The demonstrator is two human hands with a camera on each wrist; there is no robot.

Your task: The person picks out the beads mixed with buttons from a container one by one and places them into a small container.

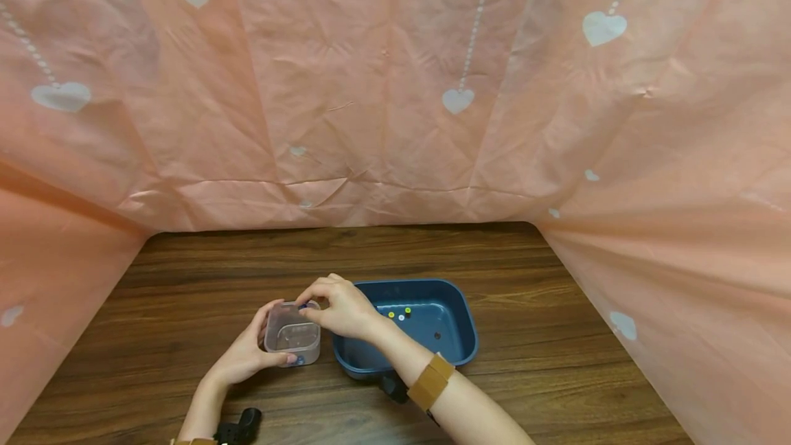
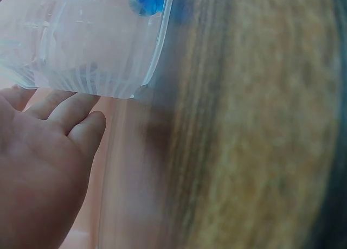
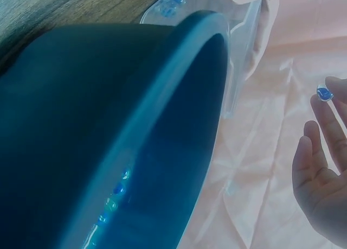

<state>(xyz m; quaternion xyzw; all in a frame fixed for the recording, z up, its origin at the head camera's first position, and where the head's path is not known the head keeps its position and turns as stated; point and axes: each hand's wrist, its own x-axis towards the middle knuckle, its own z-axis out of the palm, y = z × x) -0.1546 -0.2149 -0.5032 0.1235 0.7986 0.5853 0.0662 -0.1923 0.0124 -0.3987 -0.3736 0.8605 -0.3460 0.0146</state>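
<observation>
My left hand grips a clear plastic box, thumb on its near side and fingers around the left side. Blue marbles show low in the box in the right wrist view. Over the box's far right rim, my right hand pinches one clear marble with a blue swirl between thumb and index finger. To the right stands a dark blue basin with several small marbles on its floor, some yellow-green, one whitish, one dark. My right forearm crosses over the basin and hides part of it.
The brown wood-grain table carries the box and basin. A pink curtain with white hearts encloses the back and both sides. Black wrist devices sit by the forearms, held with tan straps.
</observation>
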